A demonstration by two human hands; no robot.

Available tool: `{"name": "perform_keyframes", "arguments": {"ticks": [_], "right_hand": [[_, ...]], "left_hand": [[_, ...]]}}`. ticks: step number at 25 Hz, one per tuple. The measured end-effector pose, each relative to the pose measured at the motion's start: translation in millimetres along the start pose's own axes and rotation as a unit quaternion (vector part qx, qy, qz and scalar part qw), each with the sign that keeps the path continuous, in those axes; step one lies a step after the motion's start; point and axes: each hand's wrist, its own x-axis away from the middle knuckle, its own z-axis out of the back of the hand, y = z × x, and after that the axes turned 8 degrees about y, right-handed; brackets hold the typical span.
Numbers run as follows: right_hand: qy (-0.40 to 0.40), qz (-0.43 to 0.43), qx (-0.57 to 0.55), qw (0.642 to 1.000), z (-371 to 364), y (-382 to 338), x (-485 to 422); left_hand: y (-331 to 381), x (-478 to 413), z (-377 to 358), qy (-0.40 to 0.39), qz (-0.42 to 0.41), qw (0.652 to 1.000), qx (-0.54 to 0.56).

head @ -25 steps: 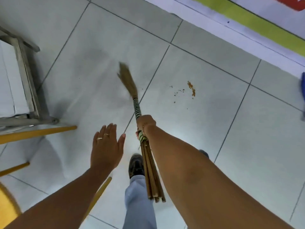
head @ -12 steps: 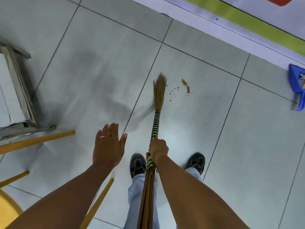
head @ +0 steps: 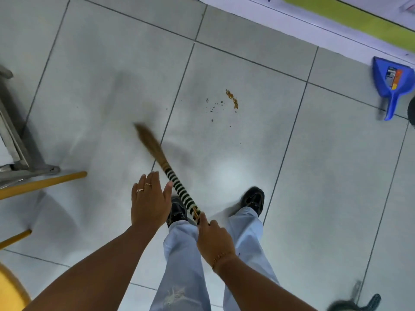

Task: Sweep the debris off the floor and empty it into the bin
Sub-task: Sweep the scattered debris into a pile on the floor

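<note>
My right hand (head: 214, 237) grips the end of a stick broom (head: 177, 184) with a green-and-white striped handle. Its brown bristle head (head: 148, 142) is blurred and points up-left, over the grey tiles left of a grout line. A small pile of orange-brown debris (head: 232, 99) with scattered crumbs (head: 213, 106) lies on the tile to the right of the bristles, apart from them. My left hand (head: 149, 202) hovers flat and open beside the handle, holding nothing. A blue dustpan (head: 393, 84) lies at the far right. No bin is in view.
A grey metal frame (head: 22, 151) and yellow wooden legs (head: 42, 182) stand at the left. A yellow seat edge (head: 9, 290) shows at bottom left. My feet in black shoes (head: 253, 199) stand below the debris. A wall base with a green stripe (head: 350, 19) runs along the top right.
The broom head swung from beside the debris back to the left and nearer to me. My right hand dropped lower. The view shifted, showing the whole dustpan.
</note>
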Motion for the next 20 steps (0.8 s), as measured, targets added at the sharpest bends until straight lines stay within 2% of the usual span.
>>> {"name": "perform_keyframes", "arguments": {"ticks": [2,4,7,13,20], "right_hand": [[-0.030,-0.014,0.036,0.999,6,21,-6],[-0.039,-0.067,0.044,0.996,16,41,-18],[-0.026,-0.108,0.034,0.993,36,61,-39],[0.018,-0.117,0.009,0.993,70,76,-72],[0.069,-0.184,-0.088,0.977,103,107,-102]], "left_hand": [[16,9,-3,-0.016,-0.014,1.000,-0.015],[32,16,-8,-0.021,-0.030,0.999,-0.025],[53,21,-15,-0.024,-0.043,0.999,-0.015],[97,19,-25,-0.023,-0.077,0.997,-0.017],[132,16,-25,-0.023,-0.091,0.995,-0.015]]}}
